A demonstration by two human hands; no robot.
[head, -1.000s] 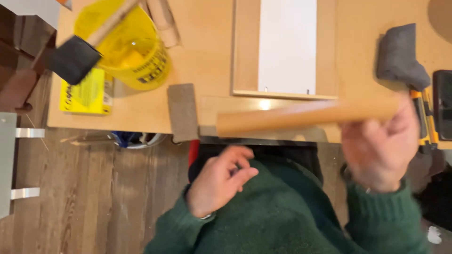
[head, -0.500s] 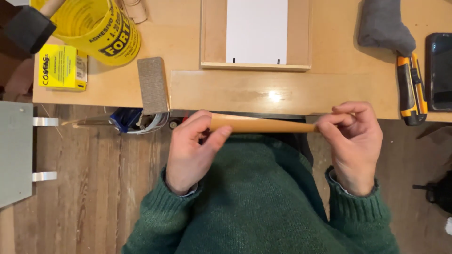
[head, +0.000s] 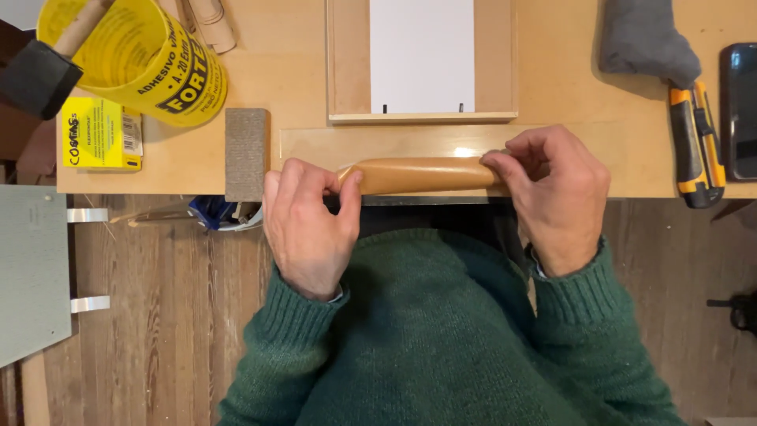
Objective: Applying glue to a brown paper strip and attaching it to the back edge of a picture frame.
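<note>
A tan wooden roll-shaped piece [head: 418, 174] lies lengthwise at the near edge of the wooden table [head: 552, 87]. My left hand [head: 309, 225] grips its left end with thumb and fingers. At the other end, my right hand [head: 558, 193] pinches it. The piece rests over a long shiny flat strip [head: 315, 146] along the table edge. Both sleeves are green knit.
A grey sanding block [head: 246, 154] sits left of my hands. A yellow can [head: 138, 59] with a foam brush [head: 39, 75] and a yellow box [head: 101, 134] stand at the left. A wooden frame with white panel [head: 422, 59], a grey cloth [head: 646, 39], a utility knife [head: 694, 146] and a phone [head: 741, 110] lie behind.
My right hand brought the wooden piece down from mid-air to the table edge. The left hand rose from my lap and took hold of its left end.
</note>
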